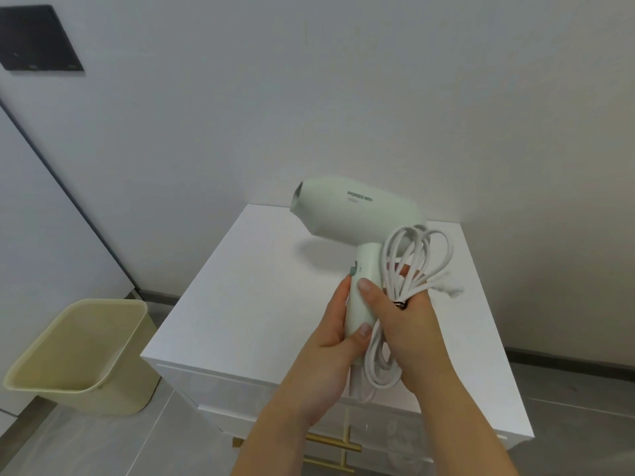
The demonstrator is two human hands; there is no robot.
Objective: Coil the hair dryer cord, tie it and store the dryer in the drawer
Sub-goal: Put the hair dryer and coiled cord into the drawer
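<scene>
Two hands are held above the front edge of the cabinet [240,304]. The handle of the dryer [350,207] is gripped by the left hand [335,333], and the dryer is kept upright over the cabinet top, nozzle turned left. The coiled cord [415,255] is clasped against the handle by the right hand [409,324]; a dark tie [400,305] is seen around the coil. The drawer [206,383] is shut, so its contents are hidden. Left of the cabinet a bin [113,372] is set on the floor; only its inner walls are seen.

surface: grey floor [103,448] | on it: white drawer cabinet [240,286], beige bin [103,403] at its left
</scene>
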